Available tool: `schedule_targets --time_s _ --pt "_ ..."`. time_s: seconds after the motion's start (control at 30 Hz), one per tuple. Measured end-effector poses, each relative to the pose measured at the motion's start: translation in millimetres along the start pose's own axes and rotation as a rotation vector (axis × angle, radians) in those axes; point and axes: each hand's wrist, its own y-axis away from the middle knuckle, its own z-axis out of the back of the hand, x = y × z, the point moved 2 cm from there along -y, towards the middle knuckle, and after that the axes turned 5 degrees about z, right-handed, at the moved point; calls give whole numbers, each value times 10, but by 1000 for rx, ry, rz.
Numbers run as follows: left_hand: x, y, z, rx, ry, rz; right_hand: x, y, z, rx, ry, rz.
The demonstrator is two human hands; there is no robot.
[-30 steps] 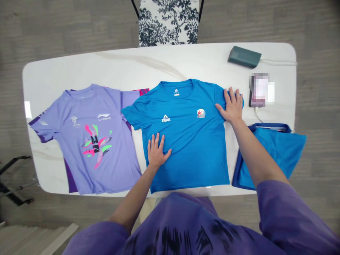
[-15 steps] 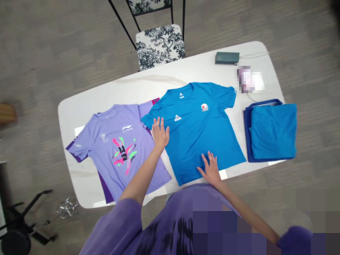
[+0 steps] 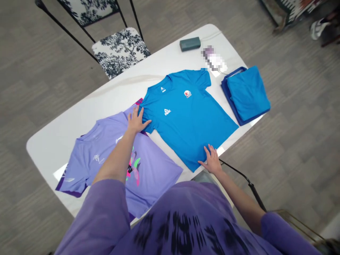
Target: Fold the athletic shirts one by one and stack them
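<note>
A bright blue T-shirt [image 3: 186,117] lies spread face up on the white table [image 3: 79,117]. My left hand [image 3: 136,121] rests flat with fingers spread on the shirt's left sleeve, where it overlaps a lilac T-shirt [image 3: 106,159]. My right hand [image 3: 212,161] lies open on the blue shirt's bottom hem at the table's near edge. Neither hand holds anything.
A folded blue garment [image 3: 245,92] sits at the table's right end. A dark green case [image 3: 190,44] and a blurred object [image 3: 212,60] lie at the far edge. A patterned chair [image 3: 118,49] stands behind the table; a chair frame is near my right arm.
My left hand slid outward to the blue shirt's left sleeve. My right hand stays at the hem, after leaving the right shoulder a second ago. The view has swung round to the left.
</note>
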Motion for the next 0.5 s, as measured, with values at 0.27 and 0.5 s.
schedule_targets --time_s 0.27,0.5 --pt "156 741 -174 -141 11 444 785 615 -572 187 -122 -29" --pt "265 712 -99 -109 248 629 734 675 -650 89 -161 -47"
